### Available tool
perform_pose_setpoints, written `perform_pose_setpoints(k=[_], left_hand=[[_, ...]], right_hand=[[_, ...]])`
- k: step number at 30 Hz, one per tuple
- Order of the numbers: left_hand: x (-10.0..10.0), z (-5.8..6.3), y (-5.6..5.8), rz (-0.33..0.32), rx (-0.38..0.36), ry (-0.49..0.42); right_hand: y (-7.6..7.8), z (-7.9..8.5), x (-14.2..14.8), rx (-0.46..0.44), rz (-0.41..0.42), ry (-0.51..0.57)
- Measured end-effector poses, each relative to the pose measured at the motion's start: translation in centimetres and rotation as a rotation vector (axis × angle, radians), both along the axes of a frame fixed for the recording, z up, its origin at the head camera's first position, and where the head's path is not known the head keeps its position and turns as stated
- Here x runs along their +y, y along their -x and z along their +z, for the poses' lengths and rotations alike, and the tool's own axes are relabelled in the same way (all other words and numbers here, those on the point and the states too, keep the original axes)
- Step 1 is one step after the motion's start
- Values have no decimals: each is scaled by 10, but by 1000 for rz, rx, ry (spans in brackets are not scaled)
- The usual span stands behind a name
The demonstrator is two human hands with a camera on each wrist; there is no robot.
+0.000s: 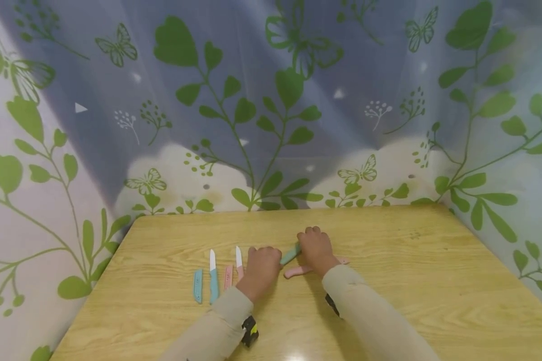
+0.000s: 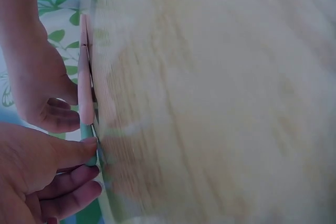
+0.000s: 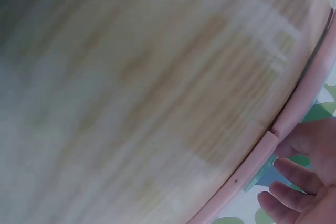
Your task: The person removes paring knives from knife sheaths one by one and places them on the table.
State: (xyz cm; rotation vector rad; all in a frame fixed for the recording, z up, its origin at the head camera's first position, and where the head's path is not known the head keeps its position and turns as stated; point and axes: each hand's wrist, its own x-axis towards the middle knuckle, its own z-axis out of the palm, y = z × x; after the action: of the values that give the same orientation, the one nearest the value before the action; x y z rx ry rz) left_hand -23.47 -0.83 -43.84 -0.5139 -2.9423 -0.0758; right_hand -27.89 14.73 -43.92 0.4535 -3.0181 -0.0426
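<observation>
Both hands hold a slim green knife (image 1: 291, 254) low over the table, one at each end; no blade shows between them. My left hand (image 1: 263, 265) pinches its near-left end between thumb and fingers, as the left wrist view shows. My right hand (image 1: 315, 245) grips the far-right end, and its fingers cover that part. Under the right hand lies a pink knife (image 1: 298, 271) with its sheath on; in the right wrist view a seam parts its pink handle (image 3: 299, 100) from the pink sheath (image 3: 236, 179).
Left of my left hand, a blue sheath (image 1: 197, 286), a blue knife (image 1: 214, 283) with bare white blade, a pink sheath (image 1: 228, 277) and a pink-handled bare knife (image 1: 239, 256) lie in a row on the wooden table (image 1: 411, 281). A leaf-patterned curtain (image 1: 262, 125) closes the back.
</observation>
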Motion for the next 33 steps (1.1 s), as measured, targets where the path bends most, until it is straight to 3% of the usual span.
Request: perform_pose_setpoints(k=[12, 24, 29, 33], left_hand=[[-8, 5, -6, -38, 77, 8], [-37, 16, -23, -127, 218, -51], [-49, 24, -33, -195, 337, -49], [-58, 31, -44, -241, 400, -63]], right_hand=[[-8, 3, 8, 49, 56, 3], [-32, 12, 16, 306, 231, 165], [-44, 18, 18, 443, 326, 265], [-59, 27, 21, 442, 364, 338]])
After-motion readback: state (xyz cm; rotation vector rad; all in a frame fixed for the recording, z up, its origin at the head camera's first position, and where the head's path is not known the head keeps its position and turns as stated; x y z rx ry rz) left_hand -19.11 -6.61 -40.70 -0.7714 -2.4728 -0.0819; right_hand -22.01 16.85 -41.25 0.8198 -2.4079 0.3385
